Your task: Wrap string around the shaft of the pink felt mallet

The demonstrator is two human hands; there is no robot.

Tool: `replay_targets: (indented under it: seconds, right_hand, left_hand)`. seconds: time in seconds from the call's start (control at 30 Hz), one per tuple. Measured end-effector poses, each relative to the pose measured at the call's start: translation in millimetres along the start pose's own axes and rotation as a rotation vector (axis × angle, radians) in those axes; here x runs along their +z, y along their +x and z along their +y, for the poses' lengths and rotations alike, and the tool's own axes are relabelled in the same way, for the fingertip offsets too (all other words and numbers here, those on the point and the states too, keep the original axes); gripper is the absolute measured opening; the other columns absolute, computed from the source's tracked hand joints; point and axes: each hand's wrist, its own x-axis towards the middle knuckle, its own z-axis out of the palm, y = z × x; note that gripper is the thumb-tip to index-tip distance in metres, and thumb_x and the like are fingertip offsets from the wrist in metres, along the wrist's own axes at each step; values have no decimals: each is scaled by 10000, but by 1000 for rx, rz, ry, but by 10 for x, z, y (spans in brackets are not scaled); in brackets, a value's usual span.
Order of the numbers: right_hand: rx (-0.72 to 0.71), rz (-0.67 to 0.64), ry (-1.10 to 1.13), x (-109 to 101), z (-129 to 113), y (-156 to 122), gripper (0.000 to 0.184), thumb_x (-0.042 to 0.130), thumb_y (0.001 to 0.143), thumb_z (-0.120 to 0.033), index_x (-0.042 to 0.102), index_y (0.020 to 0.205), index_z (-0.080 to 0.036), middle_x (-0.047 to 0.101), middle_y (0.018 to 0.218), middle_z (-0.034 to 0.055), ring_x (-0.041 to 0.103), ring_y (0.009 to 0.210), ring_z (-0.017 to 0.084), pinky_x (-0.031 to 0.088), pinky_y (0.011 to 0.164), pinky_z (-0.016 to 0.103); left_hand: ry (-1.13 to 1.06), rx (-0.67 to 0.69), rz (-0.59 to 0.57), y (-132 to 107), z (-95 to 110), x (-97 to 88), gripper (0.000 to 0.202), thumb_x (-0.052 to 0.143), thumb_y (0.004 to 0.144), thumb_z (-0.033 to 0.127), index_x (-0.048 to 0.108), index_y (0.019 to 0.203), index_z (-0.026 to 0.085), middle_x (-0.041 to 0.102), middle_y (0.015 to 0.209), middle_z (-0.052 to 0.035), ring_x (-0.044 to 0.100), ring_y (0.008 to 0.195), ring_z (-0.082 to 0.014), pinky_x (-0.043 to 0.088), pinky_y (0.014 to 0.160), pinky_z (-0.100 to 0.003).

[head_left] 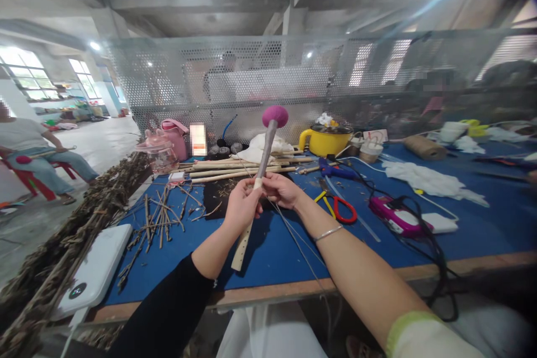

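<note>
Perforated panels (pixel 260 81) were set behind the blue bench (pixel 274 267); above it, a pink-headed stick (pixel 265 156) was held in the narrow grip of left hand (pixel 243 205) and right hand (pixel 283 190), its long axis slanted, head toward the far edge, bare end nearer the left hand.

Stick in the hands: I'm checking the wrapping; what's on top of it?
A purple ball, with grey wrapping below. The fingers cover part of the stick; that stretch can't be seen.
</note>
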Motion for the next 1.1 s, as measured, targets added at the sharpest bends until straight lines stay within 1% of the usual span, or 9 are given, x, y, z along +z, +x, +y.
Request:
replay_targets:
  seconds: [0.1,0.23,0.33,0.47,0.57,0.7,0.83,1.0,1.1]
  right_hand:
    - [8,72,-49,25,44,29,277,676,665,-337,544,799,-133,412,448,-71,247,326,25,86,316,167]
    - [37,133,-120,58,91,82,286,683,638,-348,551,757,-125,283,373,-112,142,303,19,52,307,188]
    - [43,141,-142,78,102,97,307,690,628,-369,548,750,-126,267,375,-115,136,312,19,45,310,188]
    - [43,136,-99,91,78,75,322,695,643,-370,544,790,-126,282,401,-114,140,332,16,60,315,171]
    - [38,47,6,71,41,51,314,690,665,-349,543,835,-129,312,443,-106,137,349,12,61,327,159]
    - [38,-34,68,27,27,35,315,681,676,-326,543,889,-139,314,453,-107,146,348,13,69,332,154]
    - [36,67,-36,32,89,63,273,688,651,-326,522,760,-138,301,412,-109,159,330,18,75,321,167]
    - [33,114,-86,59,151,121,294,692,625,-346,516,742,-142,323,408,-105,159,322,21,71,315,182]
    - [33,80,-91,44,140,119,310,685,639,-362,535,790,-136,327,415,-104,145,326,21,52,318,187]
  left_hand:
    - [122,11,36,-17,-34,0,241,507,786,304,462,991,185,631,735,-30,510,408,-89,379,408,-199]
    - [591,175,229,-52,-51,-41,300,626,695,287,500,956,208,650,820,-68,617,697,-204,434,621,-283]
    - [737,189,224,-52,-42,-85,271,607,706,263,524,960,215,668,833,-74,621,801,-245,430,698,-319]
    - [668,229,199,-32,-54,-104,261,557,746,248,545,1003,201,676,847,-68,631,777,-207,442,695,-285]
    - [503,220,163,-37,-57,-60,307,527,780,295,522,1067,189,673,795,-53,631,635,-162,459,612,-253]
    - [245,85,52,-42,-43,5,324,460,820,351,487,1093,178,658,742,-40,606,491,-131,446,471,-219]
    - [274,-80,14,-18,-73,-13,314,377,845,401,542,986,175,659,790,-65,591,455,-136,431,442,-237]
    - [566,161,192,-13,-120,-67,321,594,713,301,526,1000,174,663,846,-82,629,725,-191,452,648,-274]
    - [569,245,198,-8,-121,-79,271,566,727,230,534,995,201,661,798,-45,618,715,-170,442,660,-261]
